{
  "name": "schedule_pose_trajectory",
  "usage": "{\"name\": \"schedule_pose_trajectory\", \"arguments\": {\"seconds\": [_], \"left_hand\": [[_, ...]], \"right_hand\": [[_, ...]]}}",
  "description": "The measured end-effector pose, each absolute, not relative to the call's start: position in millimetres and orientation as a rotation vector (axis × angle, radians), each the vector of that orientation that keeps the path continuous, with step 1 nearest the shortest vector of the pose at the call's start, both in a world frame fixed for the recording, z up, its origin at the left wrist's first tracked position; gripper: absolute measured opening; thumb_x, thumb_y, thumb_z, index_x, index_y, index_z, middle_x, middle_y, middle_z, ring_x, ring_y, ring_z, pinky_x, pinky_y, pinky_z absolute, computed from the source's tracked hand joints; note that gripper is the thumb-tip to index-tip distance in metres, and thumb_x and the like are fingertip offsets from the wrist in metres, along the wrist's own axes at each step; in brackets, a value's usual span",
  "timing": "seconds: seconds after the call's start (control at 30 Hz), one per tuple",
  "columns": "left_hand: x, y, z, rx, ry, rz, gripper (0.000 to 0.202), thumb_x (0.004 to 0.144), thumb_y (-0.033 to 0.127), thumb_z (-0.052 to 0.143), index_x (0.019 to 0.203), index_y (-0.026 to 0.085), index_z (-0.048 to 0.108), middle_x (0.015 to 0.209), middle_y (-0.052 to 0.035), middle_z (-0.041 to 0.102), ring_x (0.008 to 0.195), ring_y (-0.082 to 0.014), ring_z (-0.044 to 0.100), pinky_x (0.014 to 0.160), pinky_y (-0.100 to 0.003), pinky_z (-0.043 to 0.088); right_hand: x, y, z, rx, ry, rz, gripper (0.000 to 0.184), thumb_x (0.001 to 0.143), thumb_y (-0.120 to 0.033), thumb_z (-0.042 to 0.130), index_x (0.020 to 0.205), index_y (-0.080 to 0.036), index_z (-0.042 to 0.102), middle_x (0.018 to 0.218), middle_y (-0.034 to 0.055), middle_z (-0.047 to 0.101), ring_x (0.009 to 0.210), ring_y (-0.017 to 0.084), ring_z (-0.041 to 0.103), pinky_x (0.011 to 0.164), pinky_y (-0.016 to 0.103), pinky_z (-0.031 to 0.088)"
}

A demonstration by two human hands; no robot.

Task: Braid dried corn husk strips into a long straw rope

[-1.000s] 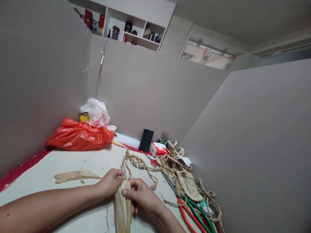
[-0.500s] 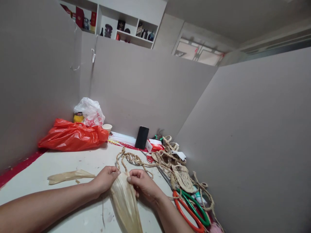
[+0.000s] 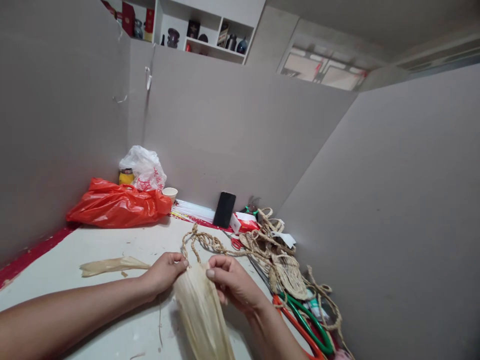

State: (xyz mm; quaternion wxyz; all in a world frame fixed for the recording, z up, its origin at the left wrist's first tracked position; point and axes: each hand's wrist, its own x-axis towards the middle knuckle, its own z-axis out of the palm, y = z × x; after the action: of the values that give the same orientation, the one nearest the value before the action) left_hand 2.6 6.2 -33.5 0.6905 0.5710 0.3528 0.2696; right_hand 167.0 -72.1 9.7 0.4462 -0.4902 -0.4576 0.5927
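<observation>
A broad, pale corn husk (image 3: pixel 202 310) hangs between my hands, its lower end running out of the picture at the bottom. My left hand (image 3: pixel 168 272) pinches the husk's upper left corner between thumb and fingers. On the upper right edge, my right hand (image 3: pixel 230 280) grips it with the thumb on top. Just beyond the husk's top edge lies a braided cord (image 3: pixel 195 242), looped on the white tabletop; whether it joins the husk is hidden. Another dry husk strip (image 3: pixel 112 266) lies flat to the left, beyond my left forearm.
Woven braid pieces (image 3: pixel 287 272) pile up on the right, with large scissors (image 3: pixel 300 320) having orange and green handles. A phone (image 3: pixel 224 210) leans at the back beside a red box (image 3: pixel 245 222). A red plastic bag (image 3: pixel 120 205) and a paper cup (image 3: pixel 170 193) sit back left.
My view has shifted slightly, so the scene sits a little further right and higher. My right hand has moved slightly away from the left along the husk's top, which looks spread wider.
</observation>
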Motion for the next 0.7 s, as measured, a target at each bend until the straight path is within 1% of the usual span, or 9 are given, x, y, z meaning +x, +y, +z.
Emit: {"name": "schedule_pose_trajectory", "arguments": {"seconds": [0.07, 0.13, 0.27, 0.37, 0.43, 0.53, 0.7], "left_hand": [[2.0, 5.5, -32.6, 1.267, 0.772, 0.593, 0.039, 0.065, 0.052, 0.062, 0.066, 0.016, 0.050, 0.052, 0.0026, 0.055, 0.044, -0.0082, 0.041, 0.050, -0.022, 0.030], [1.4, 4.7, -32.0, 1.277, 0.761, 0.581, 0.036, 0.067, 0.050, 0.060, 0.065, 0.016, 0.049, 0.052, 0.0015, 0.057, 0.043, -0.0082, 0.042, 0.050, -0.022, 0.031], [1.8, 2.6, -31.6, 1.303, 0.750, 0.594, 0.033, 0.069, 0.049, 0.056, 0.064, 0.017, 0.048, 0.051, 0.0017, 0.056, 0.048, -0.0117, 0.049, 0.054, -0.024, 0.035], [2.7, 2.1, -32.7, 1.405, 0.762, 0.644, 0.031, 0.069, 0.047, 0.053, 0.061, 0.017, 0.047, 0.050, 0.0032, 0.051, 0.050, -0.0126, 0.048, 0.055, -0.025, 0.036], [2.8, 2.2, -33.7, 1.495, 0.786, 0.705, 0.028, 0.069, 0.043, 0.053, 0.060, 0.017, 0.047, 0.051, 0.0041, 0.047, 0.052, -0.0116, 0.044, 0.056, -0.025, 0.035], [2.3, 2.9, -34.8, 1.559, 0.791, 0.755, 0.026, 0.069, 0.041, 0.051, 0.060, 0.017, 0.048, 0.053, 0.0043, 0.044, 0.055, -0.0114, 0.041, 0.057, -0.024, 0.033], [1.7, 3.5, -35.5, 1.599, 0.790, 0.763, 0.024, 0.070, 0.039, 0.049, 0.060, 0.017, 0.049, 0.053, 0.0035, 0.044, 0.055, -0.0120, 0.041, 0.056, -0.024, 0.032]], "right_hand": [[156.1, -74.6, 7.7, -1.280, -1.207, 1.512, 0.026, 0.063, -0.034, 0.071, 0.070, -0.016, 0.053, 0.041, -0.0075, 0.051, 0.029, 0.006, 0.045, 0.029, 0.014, 0.031], [142.6, -76.2, -0.3, -1.403, -1.304, 1.489, 0.023, 0.065, -0.031, 0.067, 0.066, -0.017, 0.049, 0.041, -0.0070, 0.050, 0.031, 0.007, 0.047, 0.030, 0.014, 0.031], [121.4, -79.1, -18.7, -1.566, -1.450, 1.195, 0.017, 0.070, -0.023, 0.057, 0.061, -0.019, 0.044, 0.044, -0.0072, 0.045, 0.034, 0.007, 0.044, 0.033, 0.016, 0.029], [114.3, -80.9, -20.7, -1.587, -1.539, 0.931, 0.017, 0.075, -0.021, 0.051, 0.060, -0.018, 0.045, 0.048, -0.0047, 0.046, 0.041, 0.008, 0.043, 0.039, 0.018, 0.030], [111.2, -81.7, -16.5, -1.598, -1.560, 0.833, 0.018, 0.076, -0.022, 0.049, 0.059, -0.018, 0.045, 0.050, -0.0032, 0.047, 0.046, 0.009, 0.044, 0.042, 0.019, 0.032], [106.7, -82.2, -9.3, -1.611, -1.578, 0.792, 0.018, 0.076, -0.021, 0.049, 0.058, -0.018, 0.047, 0.050, -0.0024, 0.048, 0.047, 0.011, 0.045, 0.045, 0.020, 0.033], [104.3, -83.6, -5.9, -1.581, -1.624, 0.717, 0.017, 0.076, -0.022, 0.050, 0.059, -0.017, 0.051, 0.052, -0.0018, 0.050, 0.049, 0.011, 0.044, 0.047, 0.021, 0.033]]}}
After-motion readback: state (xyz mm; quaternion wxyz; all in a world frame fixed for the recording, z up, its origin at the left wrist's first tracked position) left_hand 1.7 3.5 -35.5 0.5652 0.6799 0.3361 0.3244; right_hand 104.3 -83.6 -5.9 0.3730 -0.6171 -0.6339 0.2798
